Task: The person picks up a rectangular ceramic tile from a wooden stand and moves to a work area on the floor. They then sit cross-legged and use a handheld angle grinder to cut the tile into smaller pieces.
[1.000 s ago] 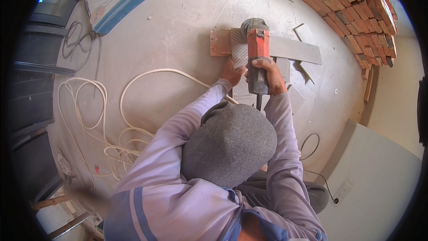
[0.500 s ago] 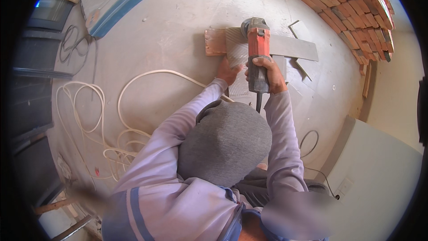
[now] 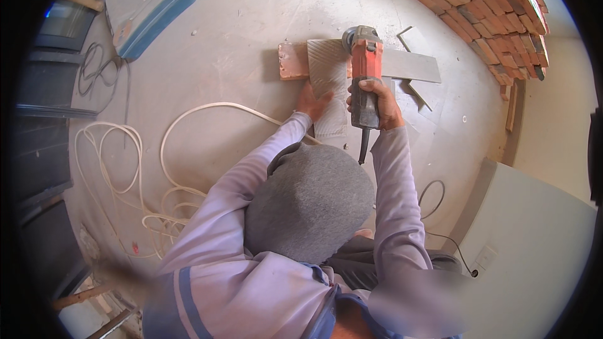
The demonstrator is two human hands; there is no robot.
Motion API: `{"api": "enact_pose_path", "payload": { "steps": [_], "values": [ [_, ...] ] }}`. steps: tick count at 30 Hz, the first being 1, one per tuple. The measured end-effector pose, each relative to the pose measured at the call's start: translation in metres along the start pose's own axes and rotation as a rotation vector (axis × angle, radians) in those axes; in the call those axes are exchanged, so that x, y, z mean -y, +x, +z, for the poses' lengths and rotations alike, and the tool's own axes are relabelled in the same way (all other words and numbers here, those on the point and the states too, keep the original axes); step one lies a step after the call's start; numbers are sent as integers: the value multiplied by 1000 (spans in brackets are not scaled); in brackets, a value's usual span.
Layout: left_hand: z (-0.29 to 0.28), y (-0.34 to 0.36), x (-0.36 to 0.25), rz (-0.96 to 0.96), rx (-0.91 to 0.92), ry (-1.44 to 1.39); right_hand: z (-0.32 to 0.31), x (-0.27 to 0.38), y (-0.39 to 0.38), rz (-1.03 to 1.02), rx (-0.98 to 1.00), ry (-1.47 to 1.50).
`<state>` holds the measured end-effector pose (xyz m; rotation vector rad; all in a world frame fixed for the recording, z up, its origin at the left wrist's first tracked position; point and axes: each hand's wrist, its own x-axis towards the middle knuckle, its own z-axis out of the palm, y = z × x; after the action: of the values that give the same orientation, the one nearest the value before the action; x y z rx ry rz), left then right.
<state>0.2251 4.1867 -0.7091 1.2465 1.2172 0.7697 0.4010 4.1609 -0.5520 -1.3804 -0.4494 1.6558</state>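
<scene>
My right hand is wrapped around the black body of a red and black angle grinder, which points away from me. Its round disc is at the upper right edge of a grey tile with a ridged face up; the exact contact is hard to make out. The tile lies across a reddish brick on the floor. My left hand grips the tile's left edge, thumb on top; its other fingers are partly hidden. A dark cord runs from the grinder back toward me.
A long grey tile strip and angled offcuts lie right of the grinder. Stacked bricks stand far right. A pale hose coils at left, below a blue-edged case. A rounded grey cloth-covered shape hides floor between my arms.
The whole view has shifted slightly. My left hand lies a little flatter at the tile's edge, and more of the tile's near end shows. The grinder remains at the tile's right side.
</scene>
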Motion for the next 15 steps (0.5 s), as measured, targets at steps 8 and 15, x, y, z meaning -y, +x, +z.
{"api": "enact_pose_path", "payload": {
  "steps": [8, 15],
  "values": [
    [2, 5, 11, -56, -64, 200, -10, 0, -7, -31, -23, 30],
    [-4, -6, -15, -11, -44, 102, 33, 16, -21, -46, 46, -86]
  ]
}}
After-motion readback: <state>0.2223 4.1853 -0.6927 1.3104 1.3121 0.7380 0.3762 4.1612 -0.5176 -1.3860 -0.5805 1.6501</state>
